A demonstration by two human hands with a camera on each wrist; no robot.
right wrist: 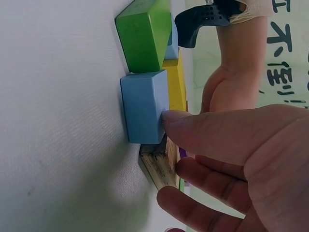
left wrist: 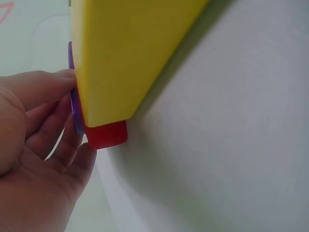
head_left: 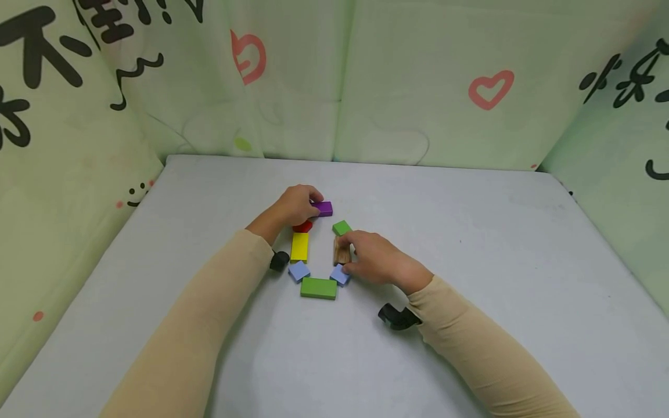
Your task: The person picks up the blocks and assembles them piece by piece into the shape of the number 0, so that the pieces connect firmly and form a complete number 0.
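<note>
The purple block (head_left: 324,209) is pinched by my left hand (head_left: 297,204) at the far end of a ring of coloured blocks. Just beneath that hand lies the red block (head_left: 303,227), partly covered, with the yellow block (head_left: 299,248) on its near side. My right hand (head_left: 378,258) spans the ring's right side, fingers spread. Its thumb touches the right blue block (right wrist: 145,108), while its fingers lie along the wooden block (head_left: 342,252). Beyond the wooden block is a small green block (head_left: 342,227).
A long green block (head_left: 318,288) forms the ring's near side, its ends close to the two blue blocks, including the left one (head_left: 299,271). All lie on a white table (head_left: 470,232). Printed cloth (head_left: 418,69) hangs behind and at both sides.
</note>
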